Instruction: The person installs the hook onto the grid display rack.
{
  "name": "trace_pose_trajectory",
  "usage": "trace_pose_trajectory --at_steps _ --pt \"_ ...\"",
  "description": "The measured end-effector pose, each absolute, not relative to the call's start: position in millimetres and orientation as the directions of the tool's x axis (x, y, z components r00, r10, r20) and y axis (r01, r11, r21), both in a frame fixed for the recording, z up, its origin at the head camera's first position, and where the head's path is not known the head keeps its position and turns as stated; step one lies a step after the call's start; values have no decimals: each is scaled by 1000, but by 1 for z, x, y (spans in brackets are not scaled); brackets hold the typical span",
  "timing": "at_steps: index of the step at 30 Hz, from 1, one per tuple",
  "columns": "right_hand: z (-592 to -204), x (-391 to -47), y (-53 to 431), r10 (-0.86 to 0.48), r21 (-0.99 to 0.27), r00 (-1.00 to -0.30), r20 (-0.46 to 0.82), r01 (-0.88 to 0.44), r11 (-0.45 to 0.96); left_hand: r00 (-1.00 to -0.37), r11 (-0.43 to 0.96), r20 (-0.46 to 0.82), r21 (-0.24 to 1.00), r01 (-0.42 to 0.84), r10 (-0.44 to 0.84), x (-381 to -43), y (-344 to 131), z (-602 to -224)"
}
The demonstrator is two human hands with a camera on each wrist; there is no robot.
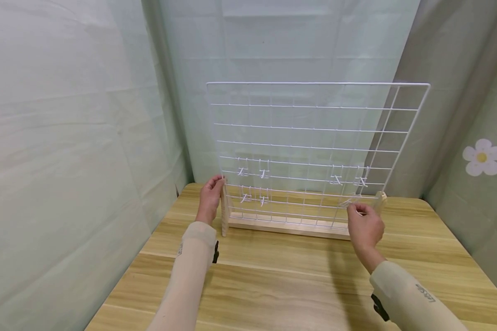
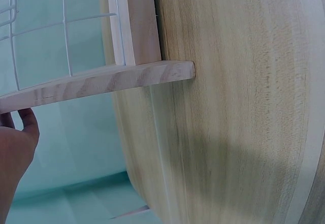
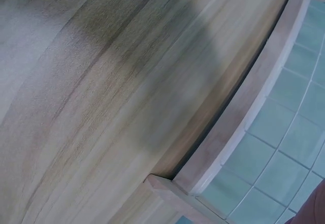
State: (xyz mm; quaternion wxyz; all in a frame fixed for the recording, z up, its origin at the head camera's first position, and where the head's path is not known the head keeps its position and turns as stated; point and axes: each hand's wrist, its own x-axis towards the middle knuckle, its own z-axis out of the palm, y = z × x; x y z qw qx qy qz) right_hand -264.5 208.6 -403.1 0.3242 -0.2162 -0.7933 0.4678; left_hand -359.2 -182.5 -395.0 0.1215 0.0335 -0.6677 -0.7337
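Observation:
A white wire grid panel (image 1: 317, 83) stands upright in a wooden stand (image 1: 287, 224). My left hand (image 1: 210, 198) grips the top of the stand's left side post (image 1: 225, 209); in the left wrist view its thumb and finger (image 2: 30, 125) bend against the wood. At the lower right of the grid, my right hand (image 1: 366, 228) pinches a white wire hook (image 1: 349, 201), partly hidden by the fingers. Several more white hooks (image 1: 243, 171) hang on the mesh, in two rows at the left and one row at the right (image 1: 336, 179). Only a sliver of right hand (image 3: 314, 209) enters the right wrist view.
The stand rests on a wood-grain table (image 1: 273, 285), near its back edge. Pale green cloth (image 1: 87, 138) hangs at the left and behind. At the right is a curtain with white flowers (image 1: 483, 157). The stand's right post (image 1: 381, 201) rises just beyond my right hand.

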Motion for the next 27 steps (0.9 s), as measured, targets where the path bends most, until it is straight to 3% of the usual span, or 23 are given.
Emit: trace_pose_trajectory --at_steps 15,27 --pt "-399 -263 213 600 -863 -771 213 139 485 -969 -70 103 990 121 -224 -358 -183 -393" --pt "-405 -266 213 603 -834 -768 216 175 523 -972 -91 90 990 112 -219 -359 -182 -393"
